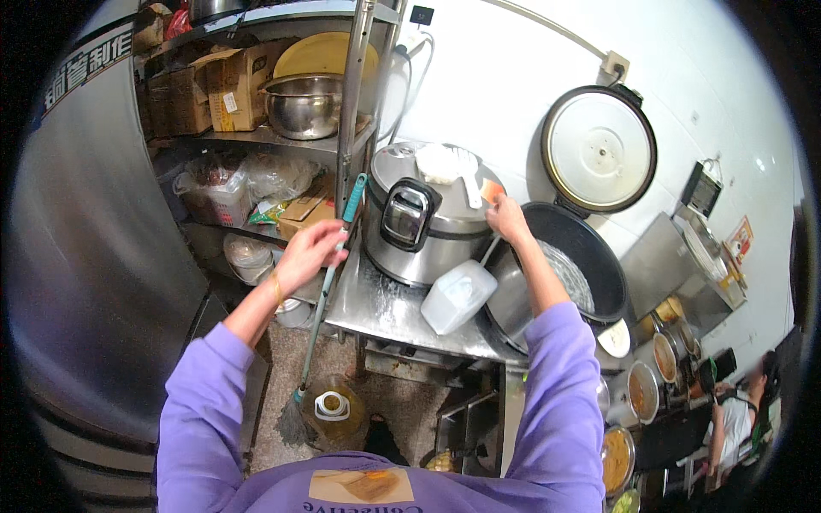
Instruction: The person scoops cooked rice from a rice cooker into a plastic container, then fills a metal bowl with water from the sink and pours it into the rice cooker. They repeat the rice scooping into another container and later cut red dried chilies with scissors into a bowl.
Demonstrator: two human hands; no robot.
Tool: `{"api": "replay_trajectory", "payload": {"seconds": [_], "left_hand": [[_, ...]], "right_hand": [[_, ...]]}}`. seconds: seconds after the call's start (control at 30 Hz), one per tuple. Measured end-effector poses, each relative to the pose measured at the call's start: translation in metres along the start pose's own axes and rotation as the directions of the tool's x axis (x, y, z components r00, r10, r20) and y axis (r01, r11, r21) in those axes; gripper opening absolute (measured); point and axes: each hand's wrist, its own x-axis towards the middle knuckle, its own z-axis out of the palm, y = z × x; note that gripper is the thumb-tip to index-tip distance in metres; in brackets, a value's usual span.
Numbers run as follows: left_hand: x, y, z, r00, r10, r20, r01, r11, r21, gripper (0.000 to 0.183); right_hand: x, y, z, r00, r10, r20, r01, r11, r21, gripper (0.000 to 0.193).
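Observation:
My left hand [315, 250] is beside the grey-green handle of a mop [352, 203] with a teal grip; its fingers are loosely bent and apart, and whether they touch the handle I cannot tell. Further right, my right hand [509, 219] is closed next to the lid of a big steel cooker [406, 244]. A small orange-and-white piece [491, 190] shows at its fingertips. Below that hand, a thin rod leads down to a translucent plastic container [459, 296], slightly blurred and tilted. A white rice paddle [470, 178] and a white bowl-like thing [437, 162] lie on the lid.
An open black pot [590, 248] with a raised round lid [600, 145] stands at the right of the steel table [368, 306]. Shelves with boxes [235, 85] and a steel pot [304, 107] rise at left. A jug [333, 408] sits on the floor. A person [735, 423] is at far right.

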Motion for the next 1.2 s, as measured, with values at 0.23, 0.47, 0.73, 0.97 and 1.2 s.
{"api": "replay_trajectory", "payload": {"seconds": [0.23,0.47,0.73,0.97,1.2], "left_hand": [[0.189,0.03,0.054,0.987,0.129,-0.092,-0.082,0.913,0.4,0.033],[0.308,0.017,0.092,0.958,-0.229,-0.173,0.287,0.735,0.614,0.018],[0.32,0.019,0.09,0.845,-0.534,-0.032,0.535,0.839,0.101,0.005],[0.308,0.031,0.064,0.954,-0.27,-0.131,0.299,0.811,0.503,0.009],[0.19,0.061,-0.042,0.955,-0.125,-0.269,0.266,0.763,0.59,0.018]], "right_hand": [[0.108,0.021,0.041,0.989,0.093,0.111,-0.092,0.996,-0.019,0.052],[0.124,0.008,0.02,0.933,0.019,0.359,-0.03,0.999,0.026,0.055],[0.144,0.047,0.009,0.909,0.138,0.393,-0.29,0.887,0.36,0.045],[0.123,0.081,-0.031,0.875,0.147,0.461,-0.435,0.655,0.618,0.023],[0.051,0.095,-0.089,0.913,0.129,0.388,-0.408,0.334,0.85,0.015]]}}
